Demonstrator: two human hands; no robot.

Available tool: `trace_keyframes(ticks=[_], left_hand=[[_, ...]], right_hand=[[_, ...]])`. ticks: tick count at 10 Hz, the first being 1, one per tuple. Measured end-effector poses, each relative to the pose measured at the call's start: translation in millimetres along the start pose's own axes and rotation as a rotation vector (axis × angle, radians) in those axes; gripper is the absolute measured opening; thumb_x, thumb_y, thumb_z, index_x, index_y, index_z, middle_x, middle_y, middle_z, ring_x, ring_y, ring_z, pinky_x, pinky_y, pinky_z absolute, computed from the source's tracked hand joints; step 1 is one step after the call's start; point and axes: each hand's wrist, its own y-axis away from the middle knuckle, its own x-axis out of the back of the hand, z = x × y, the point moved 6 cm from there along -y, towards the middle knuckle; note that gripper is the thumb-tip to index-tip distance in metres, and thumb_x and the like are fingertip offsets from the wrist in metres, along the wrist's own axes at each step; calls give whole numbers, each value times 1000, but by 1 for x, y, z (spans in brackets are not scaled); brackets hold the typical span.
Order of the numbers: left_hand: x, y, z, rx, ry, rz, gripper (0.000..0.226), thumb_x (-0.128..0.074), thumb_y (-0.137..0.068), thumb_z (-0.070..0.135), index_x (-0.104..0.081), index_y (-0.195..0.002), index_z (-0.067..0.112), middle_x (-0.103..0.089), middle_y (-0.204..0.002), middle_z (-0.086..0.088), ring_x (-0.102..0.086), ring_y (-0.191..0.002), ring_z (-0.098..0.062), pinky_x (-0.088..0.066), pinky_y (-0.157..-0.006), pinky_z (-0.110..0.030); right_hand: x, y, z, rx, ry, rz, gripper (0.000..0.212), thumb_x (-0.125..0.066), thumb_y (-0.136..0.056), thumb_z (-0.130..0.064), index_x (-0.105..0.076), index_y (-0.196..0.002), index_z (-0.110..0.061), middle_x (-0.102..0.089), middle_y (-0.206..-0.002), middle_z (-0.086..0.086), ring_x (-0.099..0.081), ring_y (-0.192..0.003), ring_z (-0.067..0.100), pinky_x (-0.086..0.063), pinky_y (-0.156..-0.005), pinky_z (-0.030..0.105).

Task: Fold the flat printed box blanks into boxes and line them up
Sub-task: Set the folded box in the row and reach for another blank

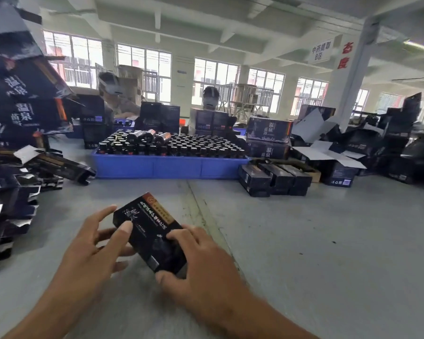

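One black printed box (149, 233) is held just above the grey table (328, 253), pinched along its left edge by the thumb and loosely spread fingers of the left hand (88, 245) and gripped at its near end by the curled fingers of the right hand (201, 255). Folding appears all but done (the far end looks closed, though blur hides the near flap). Next, the box would probably be carried to the row of finished boxes (274, 178) at the right, beside the blue crate (167, 166) of bottles, and squared against them.
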Motion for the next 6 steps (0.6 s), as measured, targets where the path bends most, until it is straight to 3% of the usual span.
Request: trace_keyframes(ticks=[1,2,3,5,6], left_hand=[[-7,5,-2,-43,-253,-43,36,-58,-71,64,-46,-104,73,-65,-108,12,-73,-80,-9,-57,-81,-43],[-16,6,-6,-107,-491,-101,36,-51,-68,70,-48,-104,66,-61,-108,20,-64,-85,3,-53,-84,-36],[-22,7,-10,-144,-641,-141,23,-56,-80,63,-49,-103,64,-57,-108,25,-60,-86,9,-54,-86,-34],[-25,4,-10,-177,-700,-156,26,-71,-80,51,-53,-95,63,-60,-98,30,-56,-88,16,-51,-83,-22],[-29,-6,-22,-273,-733,-148,30,-72,-81,49,-56,-103,60,-61,-97,30,-57,-90,16,-42,-82,-7]], right_hand=[[3,-11,24,-122,14,18,55,-56,-85,-58,-40,-133,-38,-45,-139,-9,-54,-112,14,-51,-96,33],[2,-32,58,-237,178,-30,52,-49,-93,-57,-45,-136,-30,-47,-139,-1,-53,-116,22,-50,-97,38],[4,-61,96,-296,357,-35,49,-43,-99,-50,-51,-138,-22,-47,-146,5,-45,-127,27,-42,-103,41],[12,-104,169,-403,558,37,46,-38,-101,-51,-60,-130,-21,-60,-136,1,-48,-123,26,-42,-97,40],[13,-120,195,-456,651,80,47,-36,-101,-54,-61,-126,-23,-63,-131,0,-46,-121,27,-42,-95,42]])
